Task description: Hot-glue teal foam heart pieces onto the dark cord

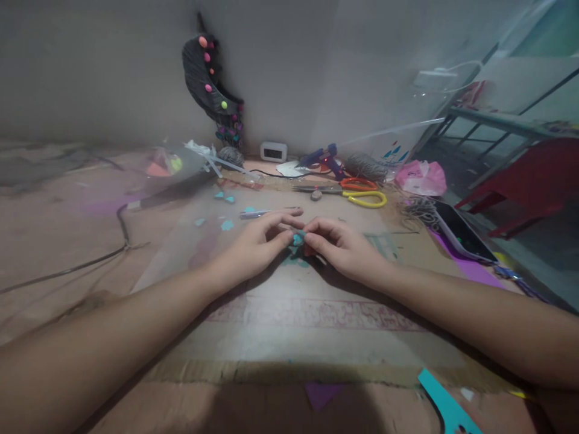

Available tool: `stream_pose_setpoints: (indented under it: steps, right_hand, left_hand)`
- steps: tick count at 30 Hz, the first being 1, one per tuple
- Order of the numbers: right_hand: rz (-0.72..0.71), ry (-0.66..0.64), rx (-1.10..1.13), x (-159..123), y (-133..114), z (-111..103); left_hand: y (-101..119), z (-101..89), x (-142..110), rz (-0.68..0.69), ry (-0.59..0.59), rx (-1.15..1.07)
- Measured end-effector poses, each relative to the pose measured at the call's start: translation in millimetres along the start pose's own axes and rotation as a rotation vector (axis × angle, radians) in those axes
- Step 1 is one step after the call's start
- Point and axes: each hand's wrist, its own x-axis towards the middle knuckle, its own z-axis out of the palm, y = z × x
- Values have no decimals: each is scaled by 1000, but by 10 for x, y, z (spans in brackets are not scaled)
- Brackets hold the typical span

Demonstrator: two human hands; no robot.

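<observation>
A small teal paper flower (297, 239) is between my two hands, just above the covered work surface. My left hand (265, 241) pinches its left side with thumb and fingers, the other fingers stretched out. On its right side, my right hand (341, 244) is closed, thumb against fingertips; exactly where they grip is hard to make out. More teal scraps lie beneath the fingertips. Beyond my left hand are a teal paper cutout (227, 225) and a pen (256, 214). Scissors (357, 194) with orange and yellow handles lie past my right hand.
A blue glue gun (323, 158) rests near the wall beside a small white clock (274, 151). At right are grey yarn (420, 211), a pink bag (420, 177) and a phone (465, 232). A teal sheet (446, 404) lies at the front. A crescent decoration (199, 78) hangs behind.
</observation>
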Motion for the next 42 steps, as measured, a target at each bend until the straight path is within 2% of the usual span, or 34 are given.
stream_pose_setpoints:
  steps: [5,8,14,19,22,30,42]
  right_hand:
    - [-3,28,-61,1,-1,-3]
    - [27,37,-47,7,15,-4]
    - [42,51,-67,12,-8,-10]
    - [9,80,-96,19,6,-20]
    - [-4,78,-87,19,33,-26]
    - [-21,43,-143,3,-7,-22]
    - [-31,55,-138,4,-25,-11]
  left_hand:
    - [-7,20,1,-70,87,-146]
    - [40,42,-16,-119,92,-191]
    - [112,46,-20,-166,133,-9]
    - [80,36,-10,-96,63,145]
    - [75,29,-11,-80,71,212]
    - [126,39,-17,-69,70,280]
    - [129,19,-1,-118,98,195]
